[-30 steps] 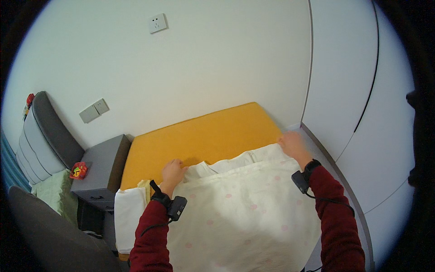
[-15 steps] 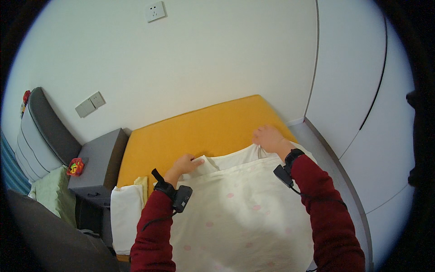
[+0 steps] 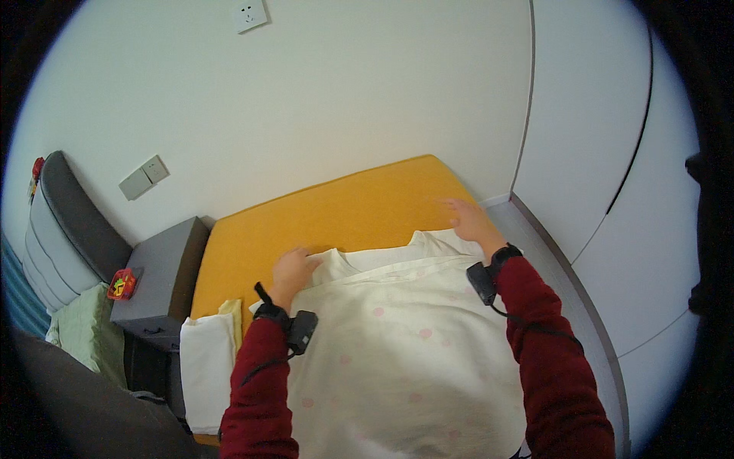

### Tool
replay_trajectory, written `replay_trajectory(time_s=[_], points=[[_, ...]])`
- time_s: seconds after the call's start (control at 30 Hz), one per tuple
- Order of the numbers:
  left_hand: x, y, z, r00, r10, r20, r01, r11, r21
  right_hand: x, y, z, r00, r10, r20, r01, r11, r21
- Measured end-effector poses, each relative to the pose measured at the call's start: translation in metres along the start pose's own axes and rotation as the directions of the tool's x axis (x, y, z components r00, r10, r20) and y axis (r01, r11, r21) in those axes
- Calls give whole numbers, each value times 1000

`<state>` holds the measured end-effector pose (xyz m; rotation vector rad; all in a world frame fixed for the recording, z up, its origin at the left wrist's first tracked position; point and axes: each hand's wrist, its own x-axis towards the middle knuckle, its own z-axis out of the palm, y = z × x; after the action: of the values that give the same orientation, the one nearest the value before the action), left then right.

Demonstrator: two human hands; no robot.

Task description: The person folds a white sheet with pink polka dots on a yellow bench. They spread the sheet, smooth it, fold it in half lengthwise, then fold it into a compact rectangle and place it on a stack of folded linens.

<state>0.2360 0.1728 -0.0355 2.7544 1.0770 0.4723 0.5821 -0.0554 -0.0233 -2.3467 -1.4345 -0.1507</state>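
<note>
A cream garment with pale pink dots (image 3: 397,344) lies spread out in front of me, its neckline edge at the far side. My left hand (image 3: 294,273) is at the garment's far left corner, thumb and fingers apart, not gripping the fabric. By the far right corner, my right hand (image 3: 468,219) hovers with its fingers stretched out and nothing in them. Both wrists wear black straps with small black devices and cables.
Beneath the garment is a mustard-yellow padded surface (image 3: 321,206) against the wall. Folded white cloth (image 3: 206,367) and a yellow cloth (image 3: 232,310) lie on the left. A grey nightstand (image 3: 164,260) holds a red basket (image 3: 122,284). White cabinet doors (image 3: 589,115) stand right.
Both hands have let go of the garment's far edge, and their fingers have opened. The left hand moved slightly left and the right slightly right. The neckline now lies flatter.
</note>
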Motion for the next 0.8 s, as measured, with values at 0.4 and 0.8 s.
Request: replay_trajectory(time_s=[0.4, 0.8], points=[[-14, -54, -11, 983, -110, 145, 140, 966, -216, -24, 44, 5, 991, 132, 0, -130, 977, -168], [-69, 48, -19, 957, 133, -256, -154, 986, -61, -90, -41, -10, 921, -267, -284, 249, 964, -99]])
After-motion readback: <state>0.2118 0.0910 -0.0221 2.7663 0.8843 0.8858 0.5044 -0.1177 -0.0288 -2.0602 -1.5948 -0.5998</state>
